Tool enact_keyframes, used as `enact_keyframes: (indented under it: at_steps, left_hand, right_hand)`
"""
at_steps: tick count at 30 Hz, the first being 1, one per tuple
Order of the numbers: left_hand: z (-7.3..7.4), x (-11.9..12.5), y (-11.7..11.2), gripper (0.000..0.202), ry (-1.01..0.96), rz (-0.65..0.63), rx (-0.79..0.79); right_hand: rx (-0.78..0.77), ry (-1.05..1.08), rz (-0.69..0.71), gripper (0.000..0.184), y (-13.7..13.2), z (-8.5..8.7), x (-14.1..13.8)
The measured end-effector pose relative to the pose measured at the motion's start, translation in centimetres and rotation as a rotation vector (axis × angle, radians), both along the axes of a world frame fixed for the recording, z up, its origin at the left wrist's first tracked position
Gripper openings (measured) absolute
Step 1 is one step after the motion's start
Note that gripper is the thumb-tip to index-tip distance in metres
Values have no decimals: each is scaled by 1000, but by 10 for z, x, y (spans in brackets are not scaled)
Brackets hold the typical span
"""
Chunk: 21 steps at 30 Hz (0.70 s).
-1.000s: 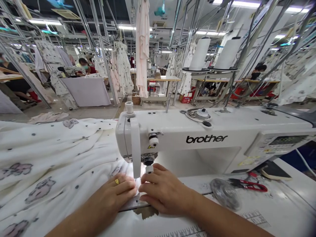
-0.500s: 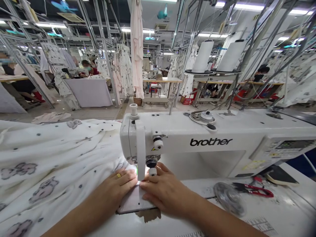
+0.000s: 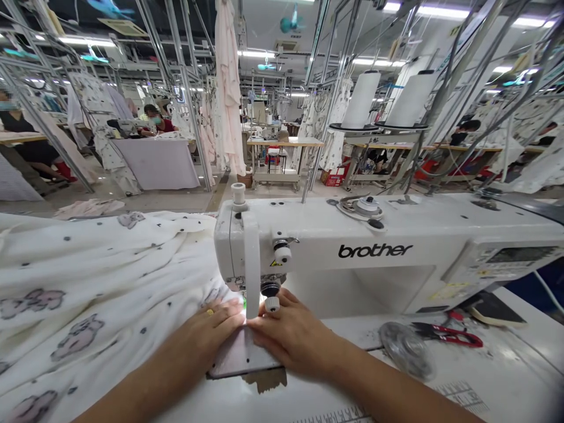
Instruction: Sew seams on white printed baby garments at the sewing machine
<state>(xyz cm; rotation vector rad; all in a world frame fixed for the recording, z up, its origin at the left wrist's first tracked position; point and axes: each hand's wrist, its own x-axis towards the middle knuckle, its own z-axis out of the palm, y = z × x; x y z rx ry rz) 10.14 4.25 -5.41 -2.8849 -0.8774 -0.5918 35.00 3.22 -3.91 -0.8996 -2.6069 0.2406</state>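
A white Brother sewing machine (image 3: pixel 379 252) stands across the table in front of me. White fabric with grey animal prints and dots (image 3: pixel 88 288) is heaped to its left. My left hand (image 3: pixel 211 335), with a gold ring, lies flat on the fabric just left of the needle, fingers stretched toward it. My right hand (image 3: pixel 295 338) lies flat on the right side of the needle, fingers close together on the cloth edge. The fingertips of both hands almost meet under the presser foot (image 3: pixel 253 320), which is partly hidden.
Red-handled snips (image 3: pixel 449 336) and a round metal disc (image 3: pixel 403 349) lie on the table to the right. Two white thread cones (image 3: pixel 388 97) stand behind the machine. Other people sit at tables in the back among hanging garments.
Both hands have slid a little forward toward the needle with the fabric. The view has shifted slightly.
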Motion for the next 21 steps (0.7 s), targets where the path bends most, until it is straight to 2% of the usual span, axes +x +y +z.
enact_keyframes:
  at_steps: [3, 9, 13, 17, 21]
  left_hand:
    - [0, 0, 0, 44, -41, -4, 8]
    - [4, 1, 2, 40, -113, -28, -93]
    - [4, -2, 3, 39, -43, -29, -90]
    - [7, -4, 3, 38, 36, -74, -38]
    - [8, -4, 2, 50, 48, -78, -28]
  right_hand:
    - [4, 12, 7, 22, 0, -1, 0]
    - [-23, 8, 16, 23, -1, 0, -1]
    - [-36, -46, -2, 21, -2, 5, -3]
    - [37, -103, -10, 21, -2, 4, -5]
    - [137, -164, -10, 16, -3, 2, -7]
